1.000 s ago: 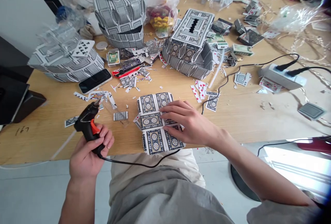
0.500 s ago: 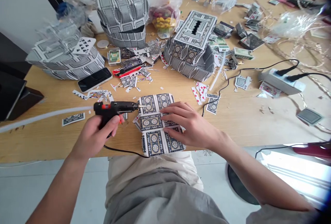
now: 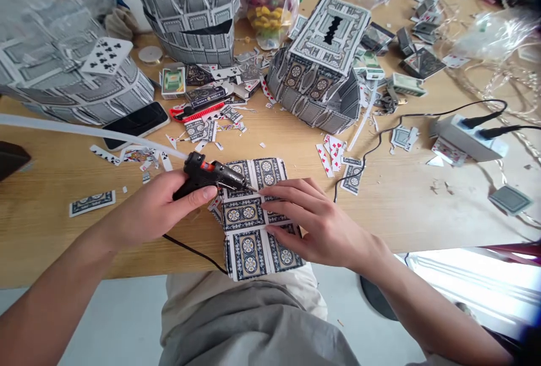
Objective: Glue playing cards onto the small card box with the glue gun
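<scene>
My left hand [image 3: 173, 202] is closed around a black hot glue gun [image 3: 220, 175], with a long white glue stick [image 3: 97, 131] running out of its back. The gun's tip points down at a panel of patterned playing cards [image 3: 245, 248], close to the fingertips of my right hand [image 3: 304, 219]. Fingers spread, my right hand rests flat on the right side of that panel. The panel lies at the table's front edge and its cards are laid in rows with white borders. Part of it is hidden under my right hand.
Woven card baskets [image 3: 190, 22] stand at the back left, near a phone [image 3: 137, 124] and a red cutter [image 3: 198, 111]. A card-built house [image 3: 329, 45] sits behind the panel. A black cord leads to a power strip [image 3: 469, 136] at right. Card scraps lie around.
My left hand has brought the glue gun right, from the panel's left edge to over its middle, tip near my right fingers. The view has moved closer to the table.
</scene>
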A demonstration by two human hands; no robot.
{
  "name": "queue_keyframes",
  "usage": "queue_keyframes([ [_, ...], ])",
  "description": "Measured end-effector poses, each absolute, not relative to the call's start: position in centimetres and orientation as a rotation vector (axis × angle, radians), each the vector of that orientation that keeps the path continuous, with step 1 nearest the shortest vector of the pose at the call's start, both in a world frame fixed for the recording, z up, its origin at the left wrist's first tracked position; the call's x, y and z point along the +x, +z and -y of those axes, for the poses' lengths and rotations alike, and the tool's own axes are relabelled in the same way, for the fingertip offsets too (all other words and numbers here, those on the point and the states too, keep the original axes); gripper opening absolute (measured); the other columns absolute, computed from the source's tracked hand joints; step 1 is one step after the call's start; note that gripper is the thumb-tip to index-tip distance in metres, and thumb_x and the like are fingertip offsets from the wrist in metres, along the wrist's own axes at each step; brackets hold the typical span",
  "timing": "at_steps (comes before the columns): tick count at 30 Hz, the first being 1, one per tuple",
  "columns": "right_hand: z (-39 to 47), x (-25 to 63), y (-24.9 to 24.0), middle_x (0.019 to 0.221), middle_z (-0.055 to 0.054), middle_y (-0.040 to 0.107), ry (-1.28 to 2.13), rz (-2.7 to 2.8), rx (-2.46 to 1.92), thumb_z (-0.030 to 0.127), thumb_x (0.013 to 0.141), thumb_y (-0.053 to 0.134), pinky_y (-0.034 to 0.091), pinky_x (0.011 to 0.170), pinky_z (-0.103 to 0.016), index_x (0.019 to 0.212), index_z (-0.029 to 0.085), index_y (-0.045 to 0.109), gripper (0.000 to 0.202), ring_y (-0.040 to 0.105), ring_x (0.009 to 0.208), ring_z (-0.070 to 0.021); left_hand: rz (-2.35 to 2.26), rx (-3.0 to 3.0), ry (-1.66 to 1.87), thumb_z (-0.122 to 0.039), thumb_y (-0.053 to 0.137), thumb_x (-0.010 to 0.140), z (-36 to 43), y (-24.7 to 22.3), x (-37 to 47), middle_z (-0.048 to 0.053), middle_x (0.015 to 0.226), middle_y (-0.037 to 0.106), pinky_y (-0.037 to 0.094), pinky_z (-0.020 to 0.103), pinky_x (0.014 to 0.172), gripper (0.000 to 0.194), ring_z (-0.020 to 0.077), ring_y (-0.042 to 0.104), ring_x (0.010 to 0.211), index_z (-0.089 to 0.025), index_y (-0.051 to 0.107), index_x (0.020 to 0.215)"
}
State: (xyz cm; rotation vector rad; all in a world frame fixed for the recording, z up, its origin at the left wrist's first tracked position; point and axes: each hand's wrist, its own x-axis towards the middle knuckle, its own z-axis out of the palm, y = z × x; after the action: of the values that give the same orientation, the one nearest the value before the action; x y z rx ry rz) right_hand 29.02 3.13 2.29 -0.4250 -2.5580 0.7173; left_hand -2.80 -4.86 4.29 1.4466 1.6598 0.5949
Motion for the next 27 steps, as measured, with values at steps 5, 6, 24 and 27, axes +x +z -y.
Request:
queue_keyframes([
  [5, -3.20, 28.96, 2.31, 0.140, -0.014, 0.077, 0.727, 2.544, -0.429, 0.024, 0.103, 0.071, 0.059, 0.103, -0.054, 0.132, 0.021, 0.070, 0.028, 0.072, 0.128, -0.0326, -1.658, 1.510, 0.538, -0.067, 0.064, 0.098, 4.62, 3.93, -3.09, -0.002, 0.058, 0.057, 0.038, 0.024, 0.051, 0.052, 0.0145, 0.052, 0.060, -0.020, 0.071, 0.076],
  [6, -3.21, 28.96, 2.29, 0.140, -0.014, 0.077, 0.721, 2.540, -0.427, 0.024, 0.103, 0.071, 0.059, 0.103, -0.054, 0.131, 0.021, 0.070, 0.029, 0.072, 0.128, -0.0325, -1.663, 1.510, 0.500, -0.067, 0.063, 0.099, 4.59, 3.92, -3.19, -0.003, 0.058, 0.058, 0.039, 0.024, 0.051, 0.053, 0.0143, 0.052, 0.060, -0.020, 0.071, 0.076],
  [24, -3.30, 29.02, 1.90, 0.140, -0.016, 0.077, 0.700, 2.526, -0.404, 0.025, 0.102, 0.073, 0.060, 0.102, -0.054, 0.134, 0.018, 0.069, 0.033, 0.073, 0.127, -0.0331, -1.795, 1.484, 0.354, -0.072, 0.061, 0.100, 4.89, 4.05, -3.26, -0.006, 0.059, 0.057, 0.040, 0.022, 0.061, 0.059, 0.0125, 0.050, 0.061, -0.017, 0.070, 0.079],
  [27, -3.31, 29.02, 1.92, 0.139, -0.016, 0.077, 0.698, 2.525, -0.402, 0.025, 0.102, 0.074, 0.060, 0.103, -0.054, 0.133, 0.017, 0.069, 0.032, 0.073, 0.127, -0.0331, -1.777, 1.492, 0.368, -0.070, 0.061, 0.100, 4.93, 4.07, -3.25, -0.007, 0.059, 0.056, 0.039, 0.022, 0.060, 0.057, 0.0115, 0.048, 0.060, -0.017, 0.070, 0.080],
])
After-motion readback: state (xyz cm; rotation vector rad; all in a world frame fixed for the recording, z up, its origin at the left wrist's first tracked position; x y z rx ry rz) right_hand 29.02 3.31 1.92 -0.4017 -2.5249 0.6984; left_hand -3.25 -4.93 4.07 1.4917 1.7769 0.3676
